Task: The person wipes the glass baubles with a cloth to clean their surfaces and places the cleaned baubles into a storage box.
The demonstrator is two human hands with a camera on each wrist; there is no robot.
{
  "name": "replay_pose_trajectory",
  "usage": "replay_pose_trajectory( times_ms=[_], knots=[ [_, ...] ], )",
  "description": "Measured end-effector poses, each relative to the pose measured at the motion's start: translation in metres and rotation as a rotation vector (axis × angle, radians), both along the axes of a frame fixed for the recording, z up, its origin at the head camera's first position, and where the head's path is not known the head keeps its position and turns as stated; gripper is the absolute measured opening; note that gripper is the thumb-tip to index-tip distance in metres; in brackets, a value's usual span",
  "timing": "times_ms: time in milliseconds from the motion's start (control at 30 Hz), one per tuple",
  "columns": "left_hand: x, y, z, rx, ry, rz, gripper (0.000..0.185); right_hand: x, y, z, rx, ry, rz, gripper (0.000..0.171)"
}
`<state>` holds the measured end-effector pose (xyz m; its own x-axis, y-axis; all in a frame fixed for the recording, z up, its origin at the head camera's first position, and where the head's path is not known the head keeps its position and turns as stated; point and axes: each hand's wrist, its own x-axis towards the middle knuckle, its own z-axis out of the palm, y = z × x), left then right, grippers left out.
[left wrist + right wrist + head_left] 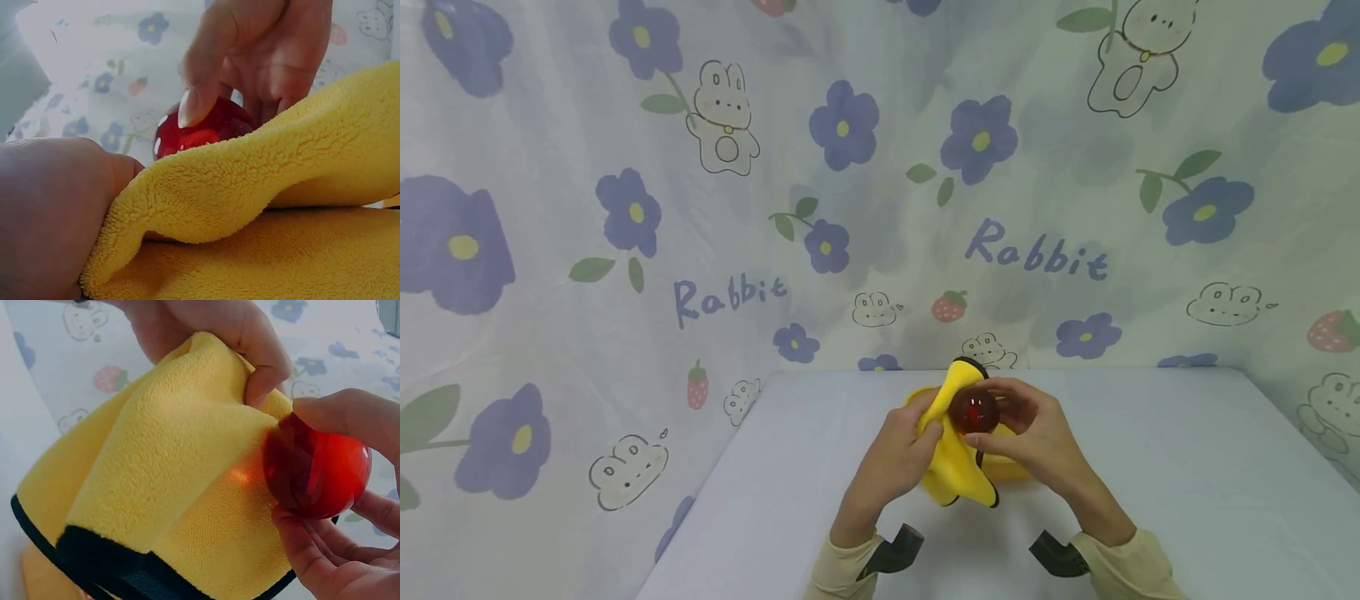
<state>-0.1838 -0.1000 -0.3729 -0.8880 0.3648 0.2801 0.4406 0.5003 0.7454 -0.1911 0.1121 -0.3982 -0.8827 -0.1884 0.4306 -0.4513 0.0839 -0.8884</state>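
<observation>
Right hand (1037, 437): holds the red ball (975, 410) just above the bench (1187, 500), thumb on top and fingers (300, 550) curled beneath, so it is gripped all round.
Left hand (891, 458): pinches a fold of the yellow cloth (951, 475), thumb and fingers closed on the fleece, pressing it to the ball's left side.
Ball: glossy, translucent red, at mid-bench between the two hands; cloth touches it on the left, and the right wrist view shows a red glow cast on the fleece.
Cloth: yellow with a dark edge, draped from the left hand down to the bench, partly bunched under the ball.
Step in hand: looks like wiping the ball with the cloth, contact made on one side only.
Next move calls for: likely turning the ball in the right fingers, or sliding the fold over its top, with a firm grip because the surface looks slick.
Backdrop: rabbit-and-flower curtain (700, 208) behind the bench.
</observation>
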Motion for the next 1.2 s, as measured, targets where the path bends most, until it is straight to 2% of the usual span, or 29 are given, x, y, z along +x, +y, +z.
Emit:
replay_pose_trajectory(
  times_ms=[467, 767, 967, 1200],
  knots=[
    [0.007, 0.003, 0.006, -0.007, -0.044, 0.007, 0.038, -0.003, 0.003, 0.000, -0.034, -0.037, -0.064, 0.060],
    [0.011, 0.003, 0.009, -0.018, -0.037, 0.008, 0.029, -0.004, 0.007, -0.001, 0.031, -0.019, -0.146, 0.059],
    [0.014, 0.003, 0.010, -0.019, -0.012, 0.025, 0.033, -0.006, 0.008, -0.002, 0.059, -0.023, -0.156, 0.057],
    [0.019, 0.004, 0.013, -0.014, 0.029, 0.032, 0.049, -0.007, 0.010, -0.005, 0.088, -0.068, -0.161, 0.056]
  ],
)
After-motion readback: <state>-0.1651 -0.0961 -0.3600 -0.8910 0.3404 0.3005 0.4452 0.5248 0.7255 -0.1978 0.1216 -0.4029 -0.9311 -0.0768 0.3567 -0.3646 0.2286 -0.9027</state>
